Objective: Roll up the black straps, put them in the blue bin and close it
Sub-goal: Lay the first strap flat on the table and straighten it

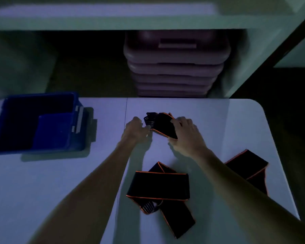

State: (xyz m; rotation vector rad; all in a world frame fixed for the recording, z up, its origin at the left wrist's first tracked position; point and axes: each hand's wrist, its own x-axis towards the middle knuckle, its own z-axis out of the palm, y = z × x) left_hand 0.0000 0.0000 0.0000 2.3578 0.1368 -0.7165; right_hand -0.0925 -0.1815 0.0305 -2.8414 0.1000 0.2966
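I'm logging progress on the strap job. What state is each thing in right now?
Bin: open, lid flipped to its right side; no strap seen inside.
Held strap: partly rolled, gripped by both hands on the table.
Left hand: pinching the strap's buckle end.
Right hand: closed around the roll.
Near strap: unrolled, loosely folded, flat.
Right strap: unrolled, partly hidden by the right arm.
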